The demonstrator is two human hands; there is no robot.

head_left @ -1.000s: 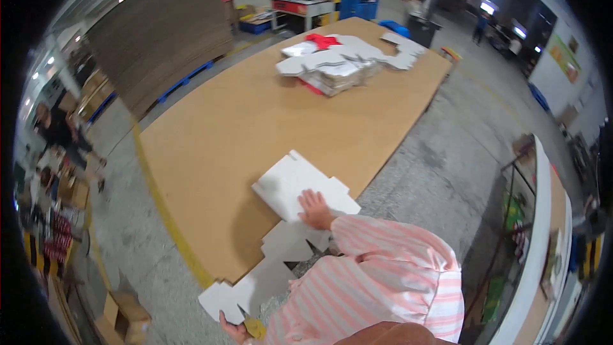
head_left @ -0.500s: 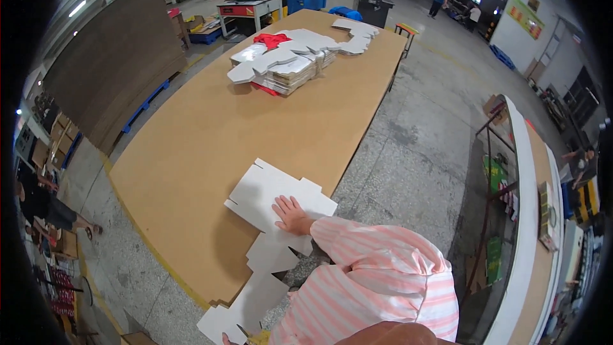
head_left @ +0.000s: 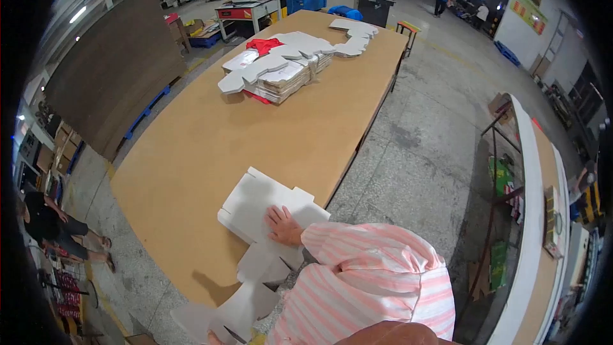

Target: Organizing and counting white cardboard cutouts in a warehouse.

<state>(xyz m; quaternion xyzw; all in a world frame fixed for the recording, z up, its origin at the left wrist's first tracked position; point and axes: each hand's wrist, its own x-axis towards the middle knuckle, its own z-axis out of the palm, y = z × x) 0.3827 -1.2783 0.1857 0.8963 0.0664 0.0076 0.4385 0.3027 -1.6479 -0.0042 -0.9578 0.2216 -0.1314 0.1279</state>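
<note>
A flat white die-cut box blank lies along the near end of the brown table, with flaps and slots cut along its edges. My right hand rests flat on its far panel, fingers spread. At the bottom edge only a little of my left hand shows, gripping the near end of the blank. That near end is bent up, slightly smeared by motion, and casts a shadow on the table. My striped sleeve hides part of the blank's right side.
Farther up the table stands a stack of folded cardboard with white blanks and red cloth on top. Another white cut blank lies beyond it. A person walks at the left; a long white-edged table runs along the right.
The blank's near end has swung up and to the left with my left hand. My right hand stays pressed on the far panel. The person at the left has come further into view.
</note>
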